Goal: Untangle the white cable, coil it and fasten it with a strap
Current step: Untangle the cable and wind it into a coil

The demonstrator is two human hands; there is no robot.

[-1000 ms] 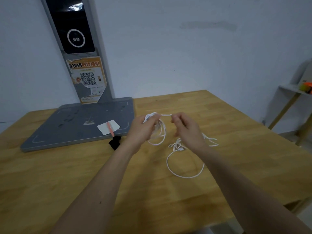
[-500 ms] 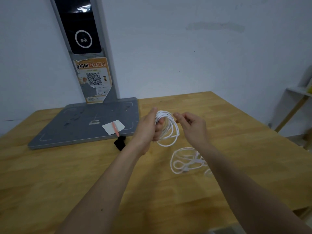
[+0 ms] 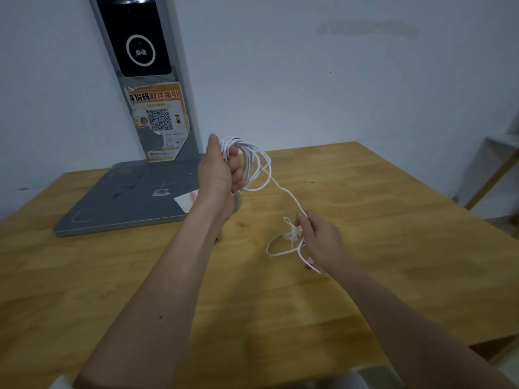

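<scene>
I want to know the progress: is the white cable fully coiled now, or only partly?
Only partly. The left hand holds several loops of the white cable; the rest runs to the right hand, still tangled there.

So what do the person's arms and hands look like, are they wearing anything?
Both arms are bare up to the picture's edge: no sleeves show. The left hand and right hand wear no gloves, and no rings, watch or bracelets can be seen.

The wooden table (image 3: 365, 276) carries a grey flat base plate (image 3: 126, 203) at about 10 o'clock, with a grey post (image 3: 157, 80) standing at its far edge. A small white card (image 3: 184, 200) lies on the plate's right part.
</scene>
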